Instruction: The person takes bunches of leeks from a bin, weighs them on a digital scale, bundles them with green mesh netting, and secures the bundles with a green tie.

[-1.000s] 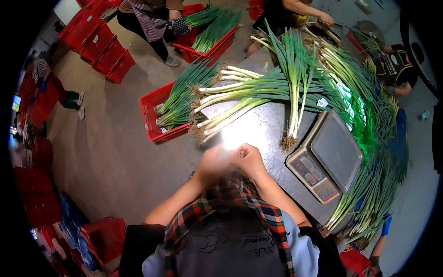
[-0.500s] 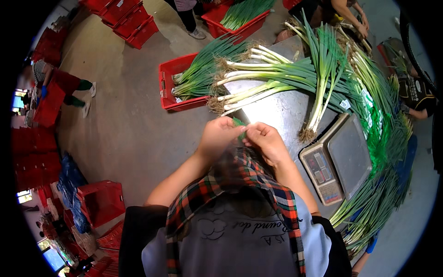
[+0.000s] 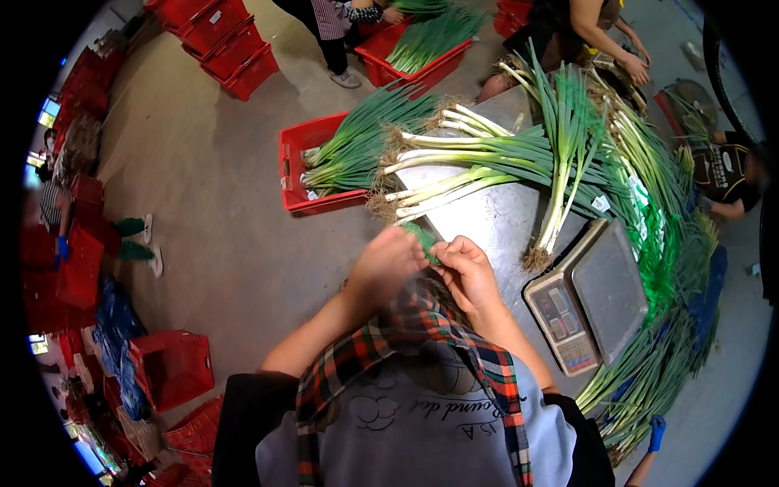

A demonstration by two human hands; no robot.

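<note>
- At the left, we see the red crate [image 3: 329,204] of green onions much as it was half a second ago.
- We find the left hand [image 3: 388,261] more smeared by motion than before; its fingers are bent in towards the net, but the blur keeps us from telling how tightly they press.
- Between the hands we see the green net [image 3: 420,237], beyond the near edge of the table [image 3: 479,215]; a second ago glare hid what they held, then a small scrap showed, and now a fuller bulge does. We judge that the net is being worked loose or opened.
- Just beyond, the loose green onions [image 3: 479,154] lie where they lay, with neither hand on them.
- On the right hand [image 3: 469,272], we see thumb and forefinger together, seemingly pinching the net's edge, the other fingers loosely curled.
- Farther right, the scale [image 3: 608,280] bears nothing on its plate, as before.
</note>
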